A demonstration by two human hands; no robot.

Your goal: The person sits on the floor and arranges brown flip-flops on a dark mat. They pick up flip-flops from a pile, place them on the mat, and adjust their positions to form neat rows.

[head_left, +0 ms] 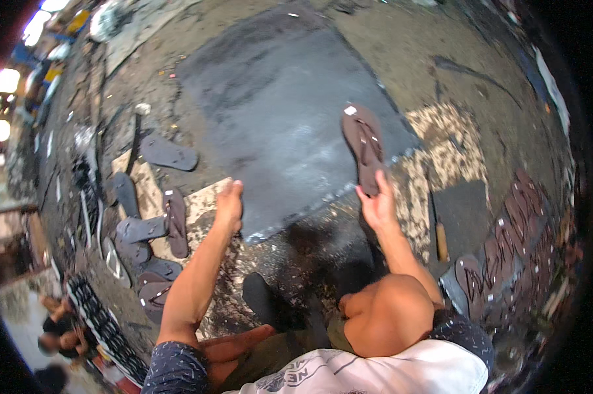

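Bright patches [7,80] glare at left — edges bend, seemingly blurred.

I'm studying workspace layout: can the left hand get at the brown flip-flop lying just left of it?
Probably yes: the left hand, by the dark sheet's edge, holds no footwear, and nothing visible blocks its way to the brown flip-flop.

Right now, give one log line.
left fingers: at edge of flat dark-grey sheet, grip unclear | right fingers: holding brown Y-strapped sandal
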